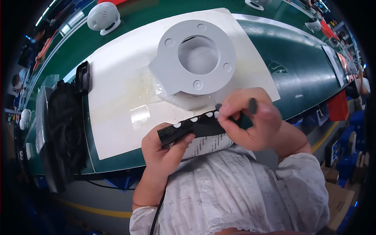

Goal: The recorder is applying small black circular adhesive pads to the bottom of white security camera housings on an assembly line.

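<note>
My left hand [160,154] is closed on the left end of a black sheet of round stick-on pads [203,127], thumb on the near side. White round spots show along the sheet's upper edge, and its printed white backing [207,145] shows below. At the sheet's right end is my right hand [254,123], its fingers pinched on a small black round pad [218,106]. Another dark round pad [253,105] appears on a finger of that hand, slightly blurred. Just beyond the sheet a light grey ring-shaped base [166,72] with several round recesses faces up, resting on clear plastic wrap.
A white board [117,98] covers much of the green worktable [301,58]. At the left lie a bundle of black bags [64,125] and a black tray-like part [82,77]. A white rounded device [103,17] stands at the back. A red bin [337,105] is at the right.
</note>
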